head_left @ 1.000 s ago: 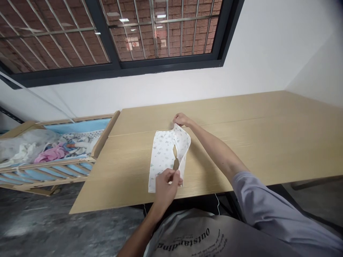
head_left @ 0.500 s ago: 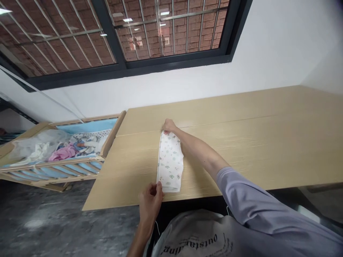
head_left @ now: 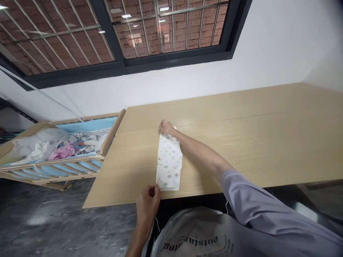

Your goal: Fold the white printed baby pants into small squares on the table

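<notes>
Cloth [head_left: 169,162], white with small printed motifs and folded into a long, narrow strip, lies on the pale wooden table [head_left: 241,150], its near end just inside the near edge and its far end about at the seam [head_left: 227,120] that runs along the top. The left hand [head_left: 148,202] pinches the near left corner between thumb and forefinger, with its wrist out beyond the near edge. The right hand [head_left: 167,127] is bunched shut on the far left corner, its forearm [head_left: 203,154] slanting over the tabletop close to the strip's uneven right side. Leftward, a wedge of tabletop leaves room before the slanted side edge, where the crib [head_left: 112,137] adjoins the farther part. Rightward, a much wider stretch runs on, bounded at the back by the white wall [head_left: 134,86].
</notes>
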Action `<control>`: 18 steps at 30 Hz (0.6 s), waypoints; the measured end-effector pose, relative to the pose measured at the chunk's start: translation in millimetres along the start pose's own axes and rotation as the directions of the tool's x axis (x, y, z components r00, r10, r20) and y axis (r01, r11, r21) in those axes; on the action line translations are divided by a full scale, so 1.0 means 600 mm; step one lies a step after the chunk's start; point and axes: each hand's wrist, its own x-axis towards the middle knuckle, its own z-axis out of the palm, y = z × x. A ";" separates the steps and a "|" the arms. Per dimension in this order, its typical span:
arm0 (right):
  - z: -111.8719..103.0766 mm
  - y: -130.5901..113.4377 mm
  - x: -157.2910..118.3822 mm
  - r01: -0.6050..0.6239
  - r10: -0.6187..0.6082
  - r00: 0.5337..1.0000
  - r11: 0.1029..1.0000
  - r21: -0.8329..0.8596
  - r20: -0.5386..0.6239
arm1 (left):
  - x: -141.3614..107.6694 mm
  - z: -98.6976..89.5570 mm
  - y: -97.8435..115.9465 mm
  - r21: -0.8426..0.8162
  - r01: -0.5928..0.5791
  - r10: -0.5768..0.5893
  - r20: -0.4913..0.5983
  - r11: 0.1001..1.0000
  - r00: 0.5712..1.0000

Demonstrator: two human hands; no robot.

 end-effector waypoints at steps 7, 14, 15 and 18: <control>-0.012 -0.020 -0.159 0.354 -0.347 0.935 0.906 -0.233 0.070 | -0.005 -0.009 0.010 0.438 -0.045 0.030 0.040 0.898 0.999; 0.023 0.016 -0.410 0.593 -0.583 0.802 0.748 -0.298 0.133 | -0.012 -0.011 -0.001 0.446 -0.173 0.197 -0.007 0.878 0.980; 0.036 0.030 -0.437 0.592 -0.594 0.797 0.737 -0.326 0.106 | -0.010 -0.011 -0.007 0.417 -0.240 0.266 -0.005 0.877 0.964; 0.075 0.069 -0.493 0.580 -0.621 0.783 0.715 -0.390 0.028 | 0.000 -0.014 -0.026 0.343 -0.473 0.503 0.000 0.812 0.864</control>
